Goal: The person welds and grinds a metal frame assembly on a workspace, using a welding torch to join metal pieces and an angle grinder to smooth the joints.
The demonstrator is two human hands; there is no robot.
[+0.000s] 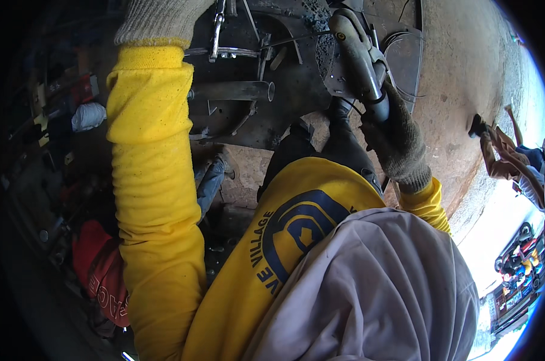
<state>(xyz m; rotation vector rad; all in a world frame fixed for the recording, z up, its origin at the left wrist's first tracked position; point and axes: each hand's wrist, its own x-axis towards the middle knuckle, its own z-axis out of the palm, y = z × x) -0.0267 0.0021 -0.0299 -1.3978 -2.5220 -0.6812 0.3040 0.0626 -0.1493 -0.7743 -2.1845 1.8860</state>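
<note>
In a knitted work glove, my right hand point(399, 141) is closed around the handle of a grey welding electrode holder point(359, 57). A thin welding rod point(299, 40) sticks out of its head toward the left, its far end near a metal frame of bars and curved strips point(230, 53). My left hand point(158, 21), also gloved, reaches to the top edge left of that frame; its fingers are cut off by the picture. Below the frame a short steel pipe point(233, 91) lies on the dark metal work surface point(299, 99).
Coiled wire point(399, 42) lies at the right of the work surface. Beside my left arm are a person in a red top point(101, 271) and a whitish bundle point(89, 116). Another person point(516, 156) is at the far right on the concrete floor point(459, 90).
</note>
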